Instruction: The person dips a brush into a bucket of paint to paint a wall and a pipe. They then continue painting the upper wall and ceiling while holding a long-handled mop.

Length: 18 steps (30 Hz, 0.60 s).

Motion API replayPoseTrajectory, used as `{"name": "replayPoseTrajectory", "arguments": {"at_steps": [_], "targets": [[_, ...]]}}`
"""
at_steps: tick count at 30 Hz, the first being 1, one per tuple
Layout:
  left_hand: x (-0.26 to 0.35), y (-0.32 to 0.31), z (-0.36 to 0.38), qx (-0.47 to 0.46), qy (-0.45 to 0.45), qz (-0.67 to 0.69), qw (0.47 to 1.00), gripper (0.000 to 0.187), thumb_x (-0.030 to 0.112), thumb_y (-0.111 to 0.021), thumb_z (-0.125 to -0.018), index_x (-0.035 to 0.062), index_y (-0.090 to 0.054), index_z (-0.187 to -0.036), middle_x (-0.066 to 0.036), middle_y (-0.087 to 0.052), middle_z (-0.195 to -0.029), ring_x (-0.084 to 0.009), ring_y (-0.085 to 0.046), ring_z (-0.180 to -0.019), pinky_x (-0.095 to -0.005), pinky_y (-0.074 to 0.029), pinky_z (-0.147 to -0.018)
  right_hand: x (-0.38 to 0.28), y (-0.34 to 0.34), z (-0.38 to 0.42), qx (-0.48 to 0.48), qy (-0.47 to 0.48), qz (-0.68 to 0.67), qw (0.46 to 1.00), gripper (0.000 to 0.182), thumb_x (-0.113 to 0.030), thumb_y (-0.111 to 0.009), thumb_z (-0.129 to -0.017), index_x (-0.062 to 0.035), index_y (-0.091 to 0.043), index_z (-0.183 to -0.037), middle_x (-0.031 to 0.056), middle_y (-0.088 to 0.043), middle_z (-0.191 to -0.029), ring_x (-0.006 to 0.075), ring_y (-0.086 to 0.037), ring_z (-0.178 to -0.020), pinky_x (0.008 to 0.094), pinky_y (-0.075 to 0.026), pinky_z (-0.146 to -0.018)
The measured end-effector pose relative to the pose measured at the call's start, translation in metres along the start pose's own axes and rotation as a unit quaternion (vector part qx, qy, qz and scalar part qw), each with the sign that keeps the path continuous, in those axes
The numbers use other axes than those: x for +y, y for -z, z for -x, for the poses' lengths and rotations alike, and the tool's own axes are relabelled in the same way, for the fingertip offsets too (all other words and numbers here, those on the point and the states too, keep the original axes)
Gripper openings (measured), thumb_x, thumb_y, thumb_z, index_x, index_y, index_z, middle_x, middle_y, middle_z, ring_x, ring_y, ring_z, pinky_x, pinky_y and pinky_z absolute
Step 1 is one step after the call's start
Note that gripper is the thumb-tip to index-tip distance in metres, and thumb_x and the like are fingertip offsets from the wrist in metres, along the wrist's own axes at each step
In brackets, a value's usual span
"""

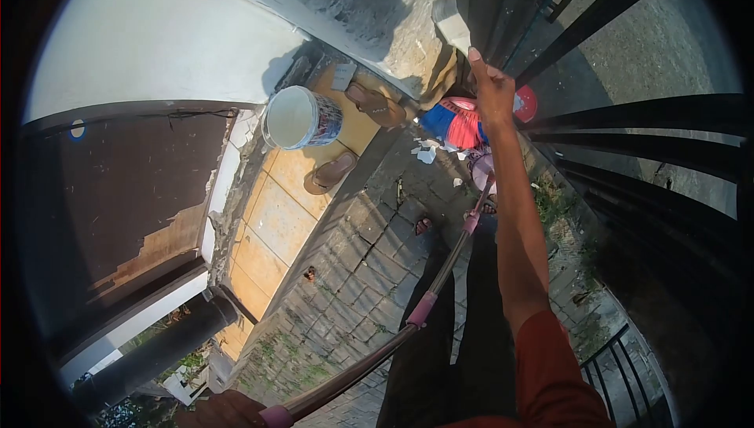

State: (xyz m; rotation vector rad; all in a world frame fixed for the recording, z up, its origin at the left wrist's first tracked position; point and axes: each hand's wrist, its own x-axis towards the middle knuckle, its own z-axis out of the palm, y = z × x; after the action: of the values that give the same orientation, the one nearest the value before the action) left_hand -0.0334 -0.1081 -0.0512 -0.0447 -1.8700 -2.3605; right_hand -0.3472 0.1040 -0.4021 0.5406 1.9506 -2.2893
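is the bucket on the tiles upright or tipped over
Upright. The bucket stands with its base on the tiled ledge and its round open mouth facing up; how full it is, I cannot tell.

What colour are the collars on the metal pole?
The collars are pink, showing best in the head view.

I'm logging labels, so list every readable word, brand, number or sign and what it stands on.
No text can be read.
Bucket: printed side, too small and blurred.
Upper sandal: faint strap marking, too small.
Card beside it: possible marks, too blurred.
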Motion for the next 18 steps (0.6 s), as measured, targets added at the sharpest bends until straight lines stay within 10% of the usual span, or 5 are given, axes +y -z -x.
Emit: {"name": "replayPoseTrajectory", "arguments": {"at_steps": [6, 13, 18], "targets": [[0.006, 0.002, -0.006, -0.036, 0.019, -0.011, 0.999, 0.032, 0.032, -0.061, -0.082, 0.0033, -0.051, -0.091, -0.009, -0.055, -0.069, -0.0200, -0.052, -0.061, -0.0346, -0.044, -0.057, 0.028, 0.036, 0.029, 0.079, 0.096, 0.297, 0.947, 0.049, -0.045, -0.064, -0.082, 0.0020, -0.065, -0.068, 0.0056, -0.053, -0.049, 0.0105, -0.052, -0.049, 0.0272, -0.042, -0.051], [0.003, 0.010, 0.000, -0.059, 0.008, 0.021, 0.998, 0.033, 0.033, -0.060, -0.082, 0.0026, -0.050, -0.093, -0.009, -0.055, -0.070, -0.0206, -0.052, -0.061, -0.0360, -0.045, -0.058, -0.036, 0.020, 0.069, 0.023, 0.100, 0.175, 0.979, 0.038, -0.032, -0.054, -0.092, 0.0010, -0.064, -0.076, 0.0000, -0.051, -0.054, 0.0060, -0.041, -0.053, 0.0234, -0.031, -0.048], [0.002, 0.014, 0.005, -0.057, 0.006, 0.030, 0.998, 0.034, 0.033, -0.060, -0.082, 0.0026, -0.050, -0.093, -0.009, -0.055, -0.070, -0.0207, -0.053, -0.061, -0.0360, -0.045, -0.058, -0.052, 0.000, 0.067, 0.061, 0.278, 0.272, 0.919, 0.024, -0.020, -0.055, -0.089, 0.0026, -0.064, -0.087, 0.0189, -0.060, -0.062, 0.0303, -0.062, -0.054, 0.0348, -0.043, -0.050]]}}
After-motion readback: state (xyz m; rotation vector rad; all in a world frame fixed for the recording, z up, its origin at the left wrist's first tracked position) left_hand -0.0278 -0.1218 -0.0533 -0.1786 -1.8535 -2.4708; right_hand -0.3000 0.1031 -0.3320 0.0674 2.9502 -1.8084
